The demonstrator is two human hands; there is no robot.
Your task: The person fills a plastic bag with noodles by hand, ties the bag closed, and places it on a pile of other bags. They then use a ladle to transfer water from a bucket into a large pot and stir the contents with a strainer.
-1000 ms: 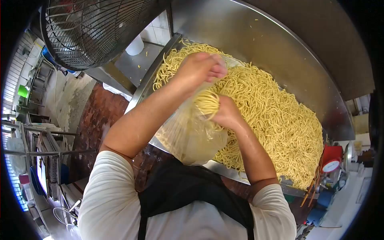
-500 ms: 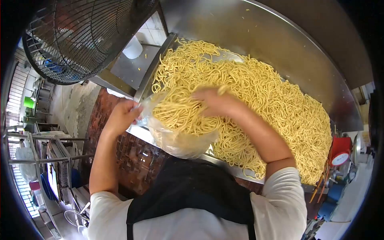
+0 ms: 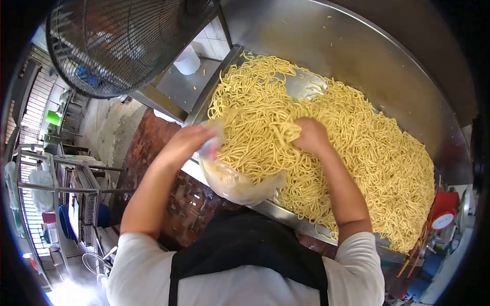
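Commercial food kitchen: great heap of noodles (image 3: 377,168), steel worktop (image 3: 305,85), red dial scale (image 3: 445,209), large caged fan (image 3: 117,48).

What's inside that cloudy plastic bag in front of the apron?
Yellow noodles show at the mouth of the plastic bag, blending in view with the larger heap. What lies at the bottom can't be made out: noodles and cloudy film cover it.

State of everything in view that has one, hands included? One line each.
Left hand: closed on the bag's edge, blurred
Right hand: fingers curled on noodles
Plastic bag: open, noodles at its mouth
Noodles: loose, tangled, heaped
Metal tray: mostly covered, bare patch near back
Brick-red floor: shiny, looks wet
Red scale: reading too small to tell
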